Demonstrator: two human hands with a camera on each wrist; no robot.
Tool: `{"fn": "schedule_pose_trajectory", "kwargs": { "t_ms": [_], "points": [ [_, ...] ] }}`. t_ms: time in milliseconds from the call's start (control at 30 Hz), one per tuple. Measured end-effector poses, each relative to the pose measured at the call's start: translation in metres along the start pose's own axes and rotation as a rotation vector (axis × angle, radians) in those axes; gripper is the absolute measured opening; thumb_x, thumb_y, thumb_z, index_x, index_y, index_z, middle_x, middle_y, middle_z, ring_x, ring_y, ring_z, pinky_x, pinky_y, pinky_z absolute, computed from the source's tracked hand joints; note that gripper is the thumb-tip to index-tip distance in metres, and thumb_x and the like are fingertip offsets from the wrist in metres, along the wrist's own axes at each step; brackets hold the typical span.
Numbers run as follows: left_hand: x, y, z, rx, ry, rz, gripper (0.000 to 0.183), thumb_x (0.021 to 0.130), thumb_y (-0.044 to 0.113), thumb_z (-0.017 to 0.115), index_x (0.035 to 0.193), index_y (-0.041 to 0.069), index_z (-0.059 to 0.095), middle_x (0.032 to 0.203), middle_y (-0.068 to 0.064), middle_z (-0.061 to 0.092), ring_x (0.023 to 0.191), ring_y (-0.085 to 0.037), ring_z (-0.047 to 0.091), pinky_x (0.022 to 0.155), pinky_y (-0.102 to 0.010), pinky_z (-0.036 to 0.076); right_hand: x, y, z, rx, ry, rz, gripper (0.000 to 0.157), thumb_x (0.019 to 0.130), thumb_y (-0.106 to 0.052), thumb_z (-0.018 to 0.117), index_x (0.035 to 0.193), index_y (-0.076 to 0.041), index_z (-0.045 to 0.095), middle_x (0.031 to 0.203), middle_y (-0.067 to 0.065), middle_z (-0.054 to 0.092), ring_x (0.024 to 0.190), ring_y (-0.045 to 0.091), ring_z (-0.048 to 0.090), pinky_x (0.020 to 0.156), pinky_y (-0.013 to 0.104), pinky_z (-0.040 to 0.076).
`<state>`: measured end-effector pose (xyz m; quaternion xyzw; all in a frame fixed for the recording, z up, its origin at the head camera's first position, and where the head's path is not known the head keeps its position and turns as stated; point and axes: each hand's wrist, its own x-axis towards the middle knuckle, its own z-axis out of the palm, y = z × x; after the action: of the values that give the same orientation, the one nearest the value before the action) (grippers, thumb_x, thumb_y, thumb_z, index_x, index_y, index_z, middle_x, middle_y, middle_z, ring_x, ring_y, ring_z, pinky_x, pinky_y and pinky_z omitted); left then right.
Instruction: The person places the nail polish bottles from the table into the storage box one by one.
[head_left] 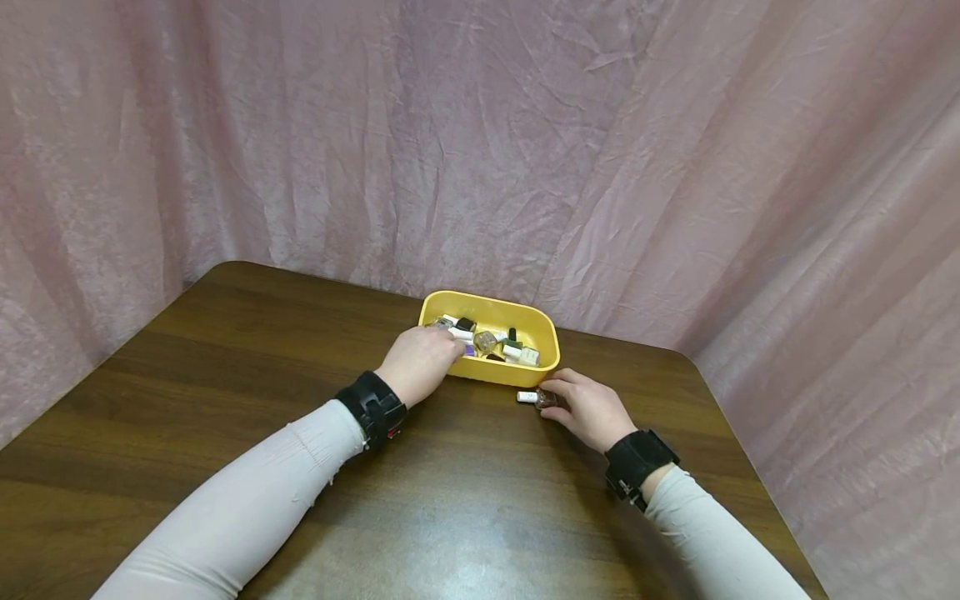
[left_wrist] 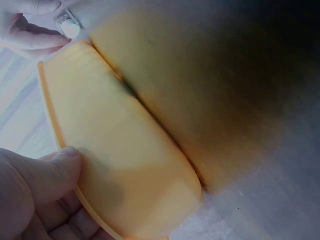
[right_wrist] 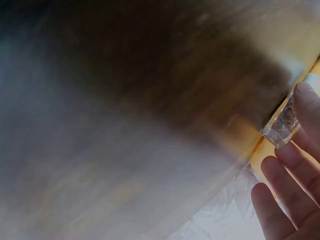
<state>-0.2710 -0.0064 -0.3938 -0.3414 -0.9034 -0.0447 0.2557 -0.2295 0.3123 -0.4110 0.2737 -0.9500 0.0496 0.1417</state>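
Note:
A yellow plastic bin (head_left: 495,374) stands near the table's back edge, with small bottles inside. My left hand (head_left: 422,360) is at its near left rim. In the left wrist view the thumb (left_wrist: 67,162) lies on the outer wall and the fingers curl over the rim, gripping it. Just in front of the bin's right corner, my right hand (head_left: 592,408) pinches a small nail polish bottle (head_left: 546,400) between thumb and fingers. The bottle lies sideways, white cap pointing left. Its clear glass base (right_wrist: 281,125) shows dark contents in the right wrist view.
Inside the bin are several nail polish bottles (head_left: 525,357) with white or black caps, lying jumbled. The dark wooden table (head_left: 225,383) extends left, right and toward me. A pink draped curtain (head_left: 480,150) hangs right behind the bin and along the table's sides.

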Motion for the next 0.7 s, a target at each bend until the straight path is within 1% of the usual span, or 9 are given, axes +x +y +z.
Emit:
{"fn": "schedule_pose_trajectory", "kwargs": {
  "t_ms": [100,233,333,700],
  "points": [
    [0.0000,-0.0005,0.0009,-0.004,-0.003,-0.001,0.021,0.097,-0.003,0.073,0.100,0.015,0.083,0.091,-0.002,0.078,0.084,-0.024,0.073,0.075,-0.043,0.062,0.0007,-0.0002,0.0008,-0.002,0.001,-0.001,0.036,0.090,-0.025,0.094,0.122,-0.013,0.080,0.111,-0.001,0.072,0.093,0.015,0.070,0.081,0.042,0.061],
    [-0.0004,-0.0012,0.0019,-0.006,-0.001,-0.003,0.022,0.096,-0.004,0.073,0.100,0.015,0.083,0.090,-0.002,0.077,0.084,-0.024,0.073,0.074,-0.043,0.062,0.0015,-0.0005,0.0016,-0.001,0.000,0.008,0.032,0.090,-0.025,0.094,0.116,-0.014,0.080,0.104,-0.004,0.072,0.087,0.014,0.066,0.077,0.040,0.059],
    [-0.0005,-0.0008,0.0013,-0.007,-0.006,-0.005,0.022,0.097,-0.004,0.073,0.100,0.015,0.084,0.091,-0.002,0.078,0.084,-0.024,0.073,0.074,-0.043,0.062,0.0016,-0.0005,0.0015,0.002,-0.006,0.018,0.030,0.089,-0.025,0.094,0.114,-0.015,0.080,0.101,-0.004,0.072,0.084,0.013,0.064,0.075,0.039,0.058],
    [-0.0004,-0.0006,0.0008,-0.012,-0.001,-0.002,0.023,0.096,-0.003,0.074,0.100,0.016,0.084,0.092,-0.002,0.078,0.085,-0.023,0.073,0.074,-0.042,0.062,0.0014,-0.0029,0.0000,-0.010,-0.043,0.020,0.037,0.091,-0.027,0.093,0.123,-0.012,0.081,0.106,-0.002,0.075,0.088,0.014,0.067,0.079,0.039,0.060]
  ]
}}
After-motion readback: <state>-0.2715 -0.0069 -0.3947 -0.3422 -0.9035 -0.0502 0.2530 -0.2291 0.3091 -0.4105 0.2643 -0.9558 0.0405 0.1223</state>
